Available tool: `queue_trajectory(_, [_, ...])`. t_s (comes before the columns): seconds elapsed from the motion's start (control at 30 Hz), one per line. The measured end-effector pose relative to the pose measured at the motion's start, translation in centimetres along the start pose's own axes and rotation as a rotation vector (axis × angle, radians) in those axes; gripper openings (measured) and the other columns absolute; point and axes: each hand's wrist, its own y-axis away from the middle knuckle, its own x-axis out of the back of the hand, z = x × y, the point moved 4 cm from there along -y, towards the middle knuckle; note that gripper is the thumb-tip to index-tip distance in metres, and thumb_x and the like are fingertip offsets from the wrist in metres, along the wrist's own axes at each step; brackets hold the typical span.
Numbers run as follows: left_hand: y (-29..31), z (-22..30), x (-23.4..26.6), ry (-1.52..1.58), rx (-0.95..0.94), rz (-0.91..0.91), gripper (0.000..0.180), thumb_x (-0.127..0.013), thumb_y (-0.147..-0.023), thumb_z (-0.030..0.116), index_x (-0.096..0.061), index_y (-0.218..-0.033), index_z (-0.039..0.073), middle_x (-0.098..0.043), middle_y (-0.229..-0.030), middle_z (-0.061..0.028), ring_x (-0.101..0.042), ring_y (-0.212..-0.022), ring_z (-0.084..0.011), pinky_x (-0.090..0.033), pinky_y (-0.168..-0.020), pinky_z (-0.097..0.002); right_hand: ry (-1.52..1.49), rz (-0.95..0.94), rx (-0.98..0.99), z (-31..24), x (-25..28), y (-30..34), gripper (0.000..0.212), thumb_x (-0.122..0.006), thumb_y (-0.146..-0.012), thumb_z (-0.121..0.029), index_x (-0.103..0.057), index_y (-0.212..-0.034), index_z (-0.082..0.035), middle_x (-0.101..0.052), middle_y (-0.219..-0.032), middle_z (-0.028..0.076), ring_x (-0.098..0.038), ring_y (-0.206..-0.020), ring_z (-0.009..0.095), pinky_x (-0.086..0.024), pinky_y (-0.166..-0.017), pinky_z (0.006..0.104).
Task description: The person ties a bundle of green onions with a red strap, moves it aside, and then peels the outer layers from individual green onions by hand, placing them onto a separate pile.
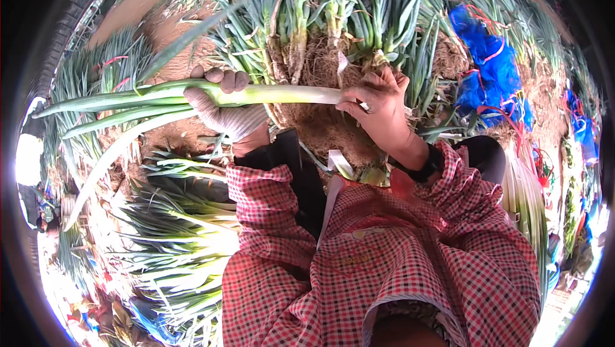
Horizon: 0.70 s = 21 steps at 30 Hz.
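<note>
A long green onion [282, 94] lies level across the view, its green leaves fanning out to the left and its pale white end pointing right. My left hand [224, 107], in a light knit glove with dark fingertips, is closed around it where the leaves meet the stalk. Bare, my right hand [379, 98] has its fingers bent and pinched at the white end. The very tip there is hidden behind its fingers. Beyond both hands, bundles of green onions [298, 20] stand with brown, earthy roots.
At lower left lies a pile of green onions [192, 238] with pale stalks. A blue mesh bag [490, 58] with red ties sits at far right. More white stalks [522, 187] lie beside my right elbow. Brown soil [176, 46] shows between the bundles.
</note>
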Motion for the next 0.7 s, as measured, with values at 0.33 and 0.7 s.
queue_trajectory(0.33, [-0.1, -4.6, 1.8, 0.069, 0.165, -0.079, 0.035, -0.060, -0.082, 0.036, -0.054, -0.100, 0.006, -0.057, -0.081, -0.0050, -0.042, -0.060, -0.0102, -0.037, -0.058, -0.0251, 0.158, 0.010, 0.087, 3.5, -1.2, 2.5, 0.009, -0.064, -0.065, -0.020, -0.058, -0.065, -0.013, -0.048, -0.073, 0.000, -0.044, -0.086, 0.021, -0.029, -0.072, 0.0424])
queue_trajectory(0.7, [-1.0, -5.9, 1.5, 0.148, 0.336, -0.245, 0.041, -0.066, -0.077, 0.035, -0.057, -0.104, 0.006, -0.055, -0.078, -0.0012, -0.042, -0.057, -0.0082, -0.035, -0.057, -0.0236, -0.251, -0.116, -0.670, 12.0, -3.3, 3.7, 0.016, -0.066, -0.061, -0.013, -0.061, -0.071, -0.001, -0.060, -0.061, 0.010, -0.059, -0.054, 0.017, -0.047, -0.053, 0.0297])
